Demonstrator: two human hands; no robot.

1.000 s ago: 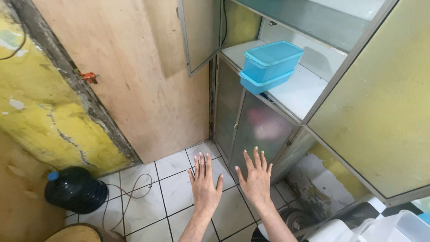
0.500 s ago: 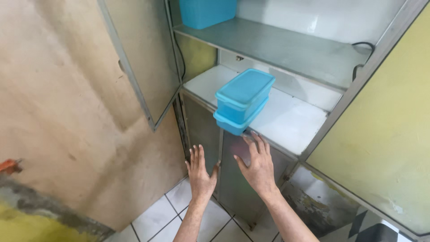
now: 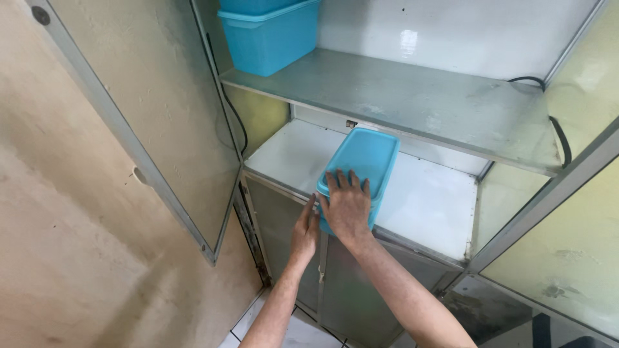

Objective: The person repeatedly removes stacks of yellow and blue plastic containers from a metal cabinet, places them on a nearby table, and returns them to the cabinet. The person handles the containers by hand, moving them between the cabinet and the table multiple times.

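Both forearms reach up from the bottom edge toward the cabinet. The left hand (image 3: 304, 233) presses against the near left end of the blue lidded box (image 3: 361, 169), its fingers lying along the side, so its grip is flat and open against the box rather than wrapped round it. The right hand (image 3: 348, 203) lies palm down on the lid, fingers spread and pointing away, open and resting on top. Half a second ago both hands hung just below the box with fingers spread, not touching it; a second ago they hovered over the floor tiles well below. Now they are on it, and the view has lifted, so the tiles show only in a small corner at the bottom.

The box sits on the white lower shelf (image 3: 425, 200), its near end at the front edge and overhanging it a little. Whether a second box lies beneath it, as earlier, cannot be told, since the hands cover that part.

Below the shelf are the closed lower doors (image 3: 351, 296). To the left the glass door (image 3: 161, 116) stands swung open; on the right another pane (image 3: 567, 258) frames the opening. Above, the grey upper shelf (image 3: 412, 96) carries a larger blue tub (image 3: 267, 35) at its left end, and a black cable (image 3: 554, 122) runs down the right side.
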